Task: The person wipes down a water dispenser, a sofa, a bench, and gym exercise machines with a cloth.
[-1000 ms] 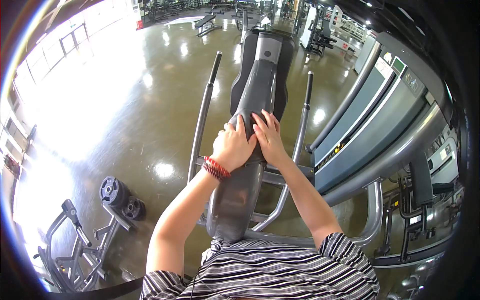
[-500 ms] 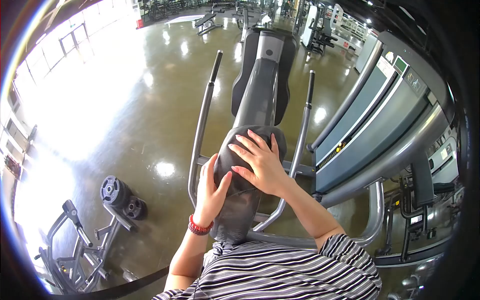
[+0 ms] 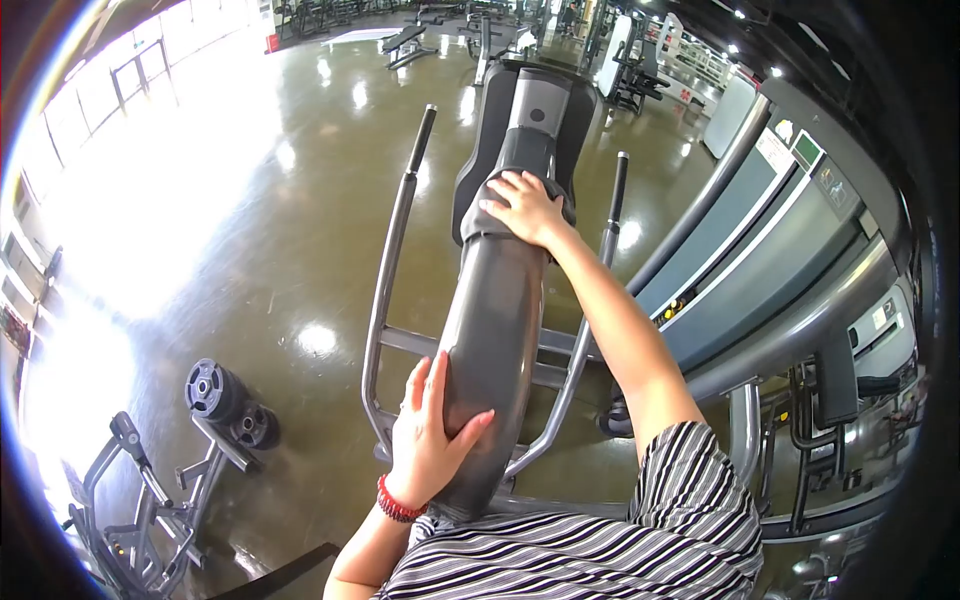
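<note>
A dark grey cloth (image 3: 485, 215) is draped over the upper part of the long grey beam (image 3: 490, 330) of a gym machine, close to its dark pads. Pressed on the cloth, my right hand (image 3: 527, 208) curves its fingers over it, with the arm stretched far forward. My left hand (image 3: 432, 440) rests against the left side of the beam nearer my body, thumb apart from the fingers and nothing held. A red bead bracelet (image 3: 400, 500) circles the left wrist.
Metal handle bars rise on the left (image 3: 398, 240) and right (image 3: 608, 250) of the beam. A tall weight-stack housing (image 3: 770, 260) stands to the right. At lower left is a machine with weight plates (image 3: 215, 390). Shiny floor (image 3: 310, 220) spreads to the left.
My right hand has slid forward along the beam, taking the cloth with it toward the pads. My left hand has come off the cloth and lies on the bare beam.
</note>
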The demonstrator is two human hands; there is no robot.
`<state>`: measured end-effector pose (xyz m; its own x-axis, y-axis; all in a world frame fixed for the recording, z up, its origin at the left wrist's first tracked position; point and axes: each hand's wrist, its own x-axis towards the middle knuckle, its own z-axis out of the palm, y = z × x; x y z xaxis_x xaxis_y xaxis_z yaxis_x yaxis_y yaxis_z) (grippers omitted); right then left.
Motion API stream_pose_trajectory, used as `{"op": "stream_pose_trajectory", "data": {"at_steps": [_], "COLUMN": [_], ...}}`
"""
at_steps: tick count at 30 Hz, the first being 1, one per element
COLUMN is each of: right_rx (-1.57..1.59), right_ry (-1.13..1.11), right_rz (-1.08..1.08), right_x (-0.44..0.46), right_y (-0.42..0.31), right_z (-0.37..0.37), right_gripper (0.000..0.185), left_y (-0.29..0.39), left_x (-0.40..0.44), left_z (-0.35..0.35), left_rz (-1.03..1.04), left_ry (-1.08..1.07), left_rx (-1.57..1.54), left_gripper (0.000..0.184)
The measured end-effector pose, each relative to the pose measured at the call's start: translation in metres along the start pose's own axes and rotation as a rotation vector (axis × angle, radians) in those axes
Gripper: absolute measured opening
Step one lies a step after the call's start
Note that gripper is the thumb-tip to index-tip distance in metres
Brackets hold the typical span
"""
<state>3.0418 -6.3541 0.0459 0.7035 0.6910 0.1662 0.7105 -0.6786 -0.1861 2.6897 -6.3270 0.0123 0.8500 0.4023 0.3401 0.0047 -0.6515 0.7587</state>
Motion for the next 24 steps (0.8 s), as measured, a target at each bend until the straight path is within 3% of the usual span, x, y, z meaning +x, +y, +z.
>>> {"op": "stream_pose_trajectory", "data": {"at_steps": [11,22,24], "right_rx": [-0.127,0.013,-0.049], "right_ry": [-0.048,0.091,0.067], "right_rz": [0.206,0.325,0.234], "right_x": [0.17,0.169,0.176], "right_y": [0.078,0.097,0.125], "right_z": [0.019,0.027,0.051], "right_gripper": [0.067,0.071,0.073], "left_y": [-0.002,0.0,0.0], "left_x": [0.007,0.007,0.006], "left_z": [-0.007,-0.006,-0.005], "left_rz": [-0.058,-0.073,-0.057], "left_ry": [-0.082,-0.07,-0.053], "left_rx": [-0.081,-0.119,-0.128], "left_gripper": [0.09,0.087,0.083]}}
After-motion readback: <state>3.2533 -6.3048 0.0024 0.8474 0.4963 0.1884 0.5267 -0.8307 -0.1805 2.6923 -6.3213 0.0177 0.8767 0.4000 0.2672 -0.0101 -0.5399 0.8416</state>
